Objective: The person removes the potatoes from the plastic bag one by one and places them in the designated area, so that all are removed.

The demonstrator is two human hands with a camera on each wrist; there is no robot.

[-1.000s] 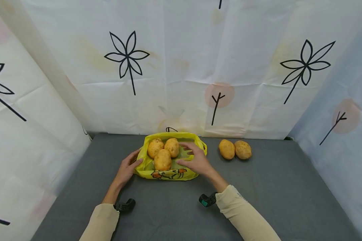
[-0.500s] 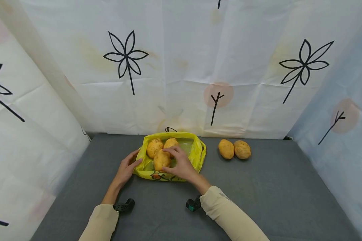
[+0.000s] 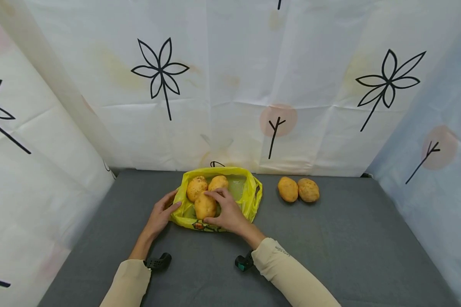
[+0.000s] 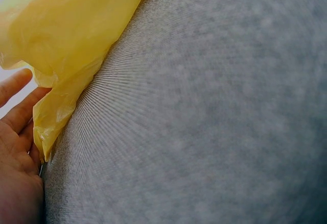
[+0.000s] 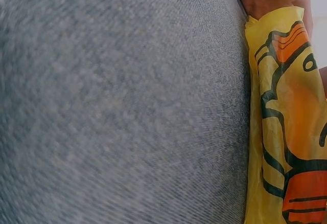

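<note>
Grey, fabric-textured surface (image 3: 349,238) in my head view, bordered left, back and right by pale sheets (image 3: 230,64) printed with black-line plants. Near the back edge I log an opened yellow bag (image 3: 252,197) containing two rear potatoes (image 3: 196,189) and a front potato (image 3: 203,208). Right hand (image 3: 229,214) grips the front potato, thumb opposite fingers. Left hand (image 3: 160,216) touches the bag's left side, fingers extended. Two loose potatoes (image 3: 288,189) touch each other, right of the bag.
</note>
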